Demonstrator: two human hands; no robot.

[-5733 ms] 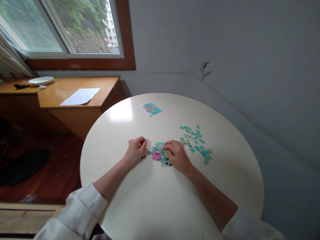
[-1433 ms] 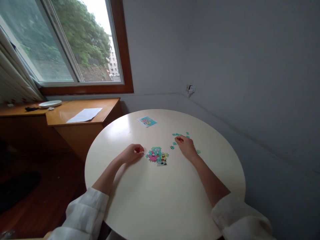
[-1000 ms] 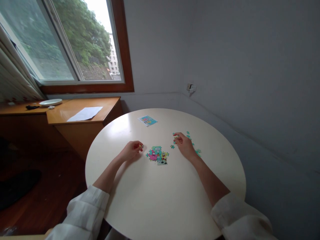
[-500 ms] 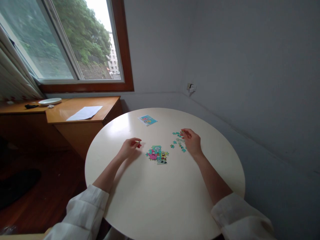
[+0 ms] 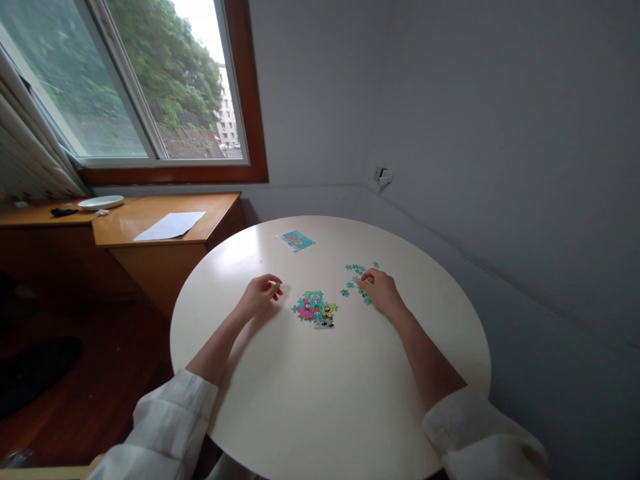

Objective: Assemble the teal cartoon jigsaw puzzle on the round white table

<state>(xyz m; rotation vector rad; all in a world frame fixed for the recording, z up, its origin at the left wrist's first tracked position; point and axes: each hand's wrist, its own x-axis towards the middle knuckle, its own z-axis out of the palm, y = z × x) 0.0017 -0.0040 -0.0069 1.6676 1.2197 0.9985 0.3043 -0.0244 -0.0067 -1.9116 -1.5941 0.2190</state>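
A partly joined jigsaw puzzle (image 5: 314, 310) lies flat near the middle of the table, with pink, teal and yellow cartoon figures on it. Left of it, my left hand (image 5: 263, 292) hovers with its fingers curled together; whatever is at the fingertips is too small to make out. To the right, loose puzzle pieces (image 5: 357, 269) in teal and green are scattered on the tabletop. My right hand (image 5: 383, 290) reaches in among them, thumb and fingers pinched at a puzzle piece (image 5: 369, 281) with some yellow on it. The hand covers part of the pile.
The round white table (image 5: 320, 400) carries everything. Toward its far edge lies a small picture card (image 5: 295, 240) with a teal design. A wooden desk (image 5: 220, 212) at the left holds a sheet of paper (image 5: 170, 226) and a white plate (image 5: 101, 203). Walls stand behind and right.
My right hand has come down and nearer over the loose pieces, and a piece at the far right of the pile now shows. The left hand has hardly moved; the joined puzzle is unchanged.
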